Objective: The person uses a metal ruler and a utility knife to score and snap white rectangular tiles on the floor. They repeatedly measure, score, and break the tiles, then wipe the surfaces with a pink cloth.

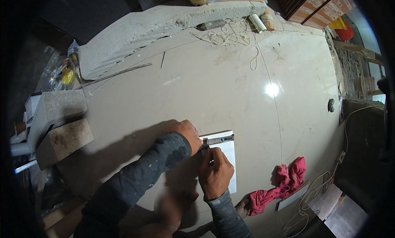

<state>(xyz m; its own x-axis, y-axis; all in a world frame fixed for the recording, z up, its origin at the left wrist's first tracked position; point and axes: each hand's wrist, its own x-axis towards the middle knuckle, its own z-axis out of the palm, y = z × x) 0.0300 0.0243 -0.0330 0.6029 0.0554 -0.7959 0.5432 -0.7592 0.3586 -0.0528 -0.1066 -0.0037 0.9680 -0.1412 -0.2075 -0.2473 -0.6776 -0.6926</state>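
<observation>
Sharp glare on pale floor (222,94), leftward shadows, bent dark edges, perhaps blur low down

I'm looking in on what appears to be a building site or a room under renovation. Large glossy cream floor tiles (222,86) fill the middle of my view; a rough-edged pale slab (173,28) lies along the top, dusty masonry blocks (68,139) at the left, tangled string (230,37) and a short white pipe (257,23) top centre, rubbly ground (349,69) upper right.
</observation>
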